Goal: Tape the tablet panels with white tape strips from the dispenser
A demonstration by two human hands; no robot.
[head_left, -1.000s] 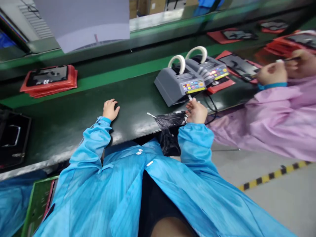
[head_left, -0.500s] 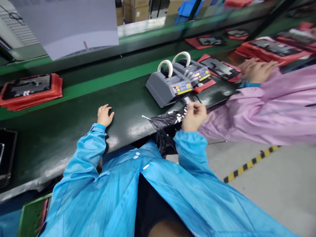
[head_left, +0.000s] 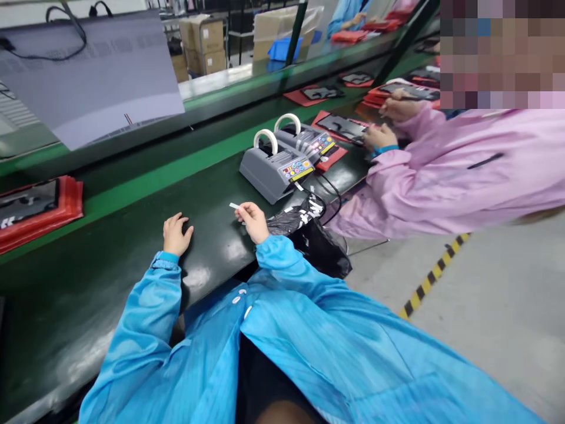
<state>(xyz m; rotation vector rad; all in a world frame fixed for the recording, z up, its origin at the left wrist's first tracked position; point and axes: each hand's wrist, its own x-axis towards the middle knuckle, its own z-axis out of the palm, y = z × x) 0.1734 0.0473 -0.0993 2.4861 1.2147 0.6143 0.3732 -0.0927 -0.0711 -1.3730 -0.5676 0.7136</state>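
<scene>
My left hand [head_left: 175, 234] rests on the dark bench top [head_left: 132, 224], fingers loosely curled and holding nothing. My right hand [head_left: 252, 220] is closed in a pinch on a small white strip of tape [head_left: 234, 205], a little above the bench near its front edge. Two grey tape dispensers [head_left: 276, 166] with white tape rolls stand just beyond and to the right of that hand. A black plastic bag [head_left: 309, 227] hangs off the bench edge right of my right hand. Both my arms wear blue sleeves.
A co-worker in a pink coat [head_left: 441, 171] works at the right, hands on red trays with black parts [head_left: 344, 126]. A stack of red trays [head_left: 35, 209] lies at the far left. A green conveyor strip [head_left: 176, 165] runs behind the bench. Yellow-black floor tape [head_left: 435, 274] is at the right.
My right hand has come away from the dispensers and the black bag, moving left toward the bench middle with a strip of tape. My left hand stayed put. The view has swung.
</scene>
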